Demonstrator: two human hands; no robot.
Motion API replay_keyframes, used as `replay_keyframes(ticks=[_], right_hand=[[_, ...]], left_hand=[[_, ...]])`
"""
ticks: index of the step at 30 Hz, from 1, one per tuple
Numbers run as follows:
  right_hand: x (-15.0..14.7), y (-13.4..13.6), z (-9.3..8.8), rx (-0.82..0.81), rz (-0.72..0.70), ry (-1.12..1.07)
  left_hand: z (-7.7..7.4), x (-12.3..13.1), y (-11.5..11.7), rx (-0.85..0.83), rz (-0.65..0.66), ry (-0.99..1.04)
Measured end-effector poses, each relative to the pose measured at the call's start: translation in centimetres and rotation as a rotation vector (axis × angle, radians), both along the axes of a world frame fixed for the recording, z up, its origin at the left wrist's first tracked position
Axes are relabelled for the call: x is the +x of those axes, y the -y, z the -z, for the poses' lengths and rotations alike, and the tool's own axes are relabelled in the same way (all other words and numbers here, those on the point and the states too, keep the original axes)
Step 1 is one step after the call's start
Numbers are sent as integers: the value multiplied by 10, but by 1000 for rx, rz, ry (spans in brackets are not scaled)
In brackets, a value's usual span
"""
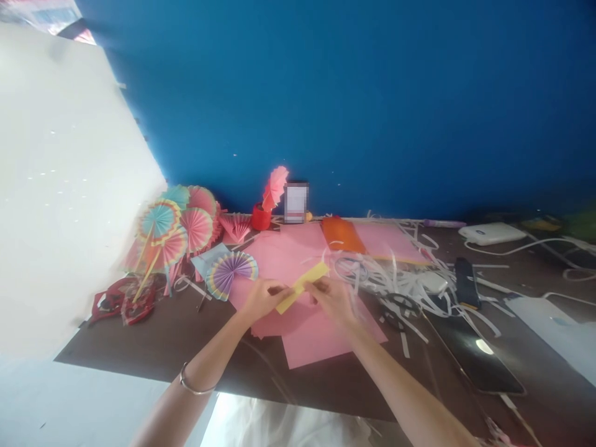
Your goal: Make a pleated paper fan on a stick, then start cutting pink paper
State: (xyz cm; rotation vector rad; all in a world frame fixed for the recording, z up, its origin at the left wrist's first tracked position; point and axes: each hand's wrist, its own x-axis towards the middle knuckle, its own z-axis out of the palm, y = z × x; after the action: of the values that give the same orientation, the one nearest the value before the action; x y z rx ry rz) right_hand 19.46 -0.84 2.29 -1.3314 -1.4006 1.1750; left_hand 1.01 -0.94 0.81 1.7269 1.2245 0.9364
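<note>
Between my hands is a narrow yellow paper strip, slanting up to the right. My left hand pinches it near its lower left part. The fingers of my right hand are closed on it farther up. Several pink paper sheets lie overlapped on the table beneath the strip. Just left of my left hand rests a pleated paper fan in purple with a pale striped edge, on a light blue paper piece.
More pleated paper fans stand bunched at the left. A red holder with a pink fan stands by the blue wall. Orange paper lies behind. White paper strips, a phone and a white device with a cable occupy the right.
</note>
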Motion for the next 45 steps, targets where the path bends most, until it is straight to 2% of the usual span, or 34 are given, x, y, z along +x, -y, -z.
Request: replay_keyframes(ticks=[5, 10, 16, 19, 22, 25, 28, 34, 38, 42, 45], right_hand=[[-3, 3, 1, -79, -140, -12], [-7, 5, -1, -14, -45, 20], [-9, 6, 4, 29, -156, 37], [-9, 6, 11, 78, -132, 151], [-10, 7, 15, 139, -143, 176], [-12, 9, 17, 124, -222, 157], [-14, 9, 17, 114, -233, 155], [-14, 10, 15, 73, -255, 107], [-12, 12, 12, 100, -225, 132], [-11, 14, 11, 86, -289, 196], [-12, 13, 12, 125, -282, 224]], left_hand=[[0, 1, 0, 4, -22, 7], [-1, 2, 1, -14, 11, 52], [3, 1, 0, -1, -40, 98], [3, 2, 0, -23, -26, 98], [1, 3, 1, -35, -27, 144], [-1, 4, 2, -1, -52, 203], [-3, 5, 2, 12, -48, 209], [2, 3, -2, -60, -84, 284], [6, 3, -4, -123, -104, 332], [6, 4, -3, -166, -102, 412], [6, 4, -2, -205, -132, 500]])
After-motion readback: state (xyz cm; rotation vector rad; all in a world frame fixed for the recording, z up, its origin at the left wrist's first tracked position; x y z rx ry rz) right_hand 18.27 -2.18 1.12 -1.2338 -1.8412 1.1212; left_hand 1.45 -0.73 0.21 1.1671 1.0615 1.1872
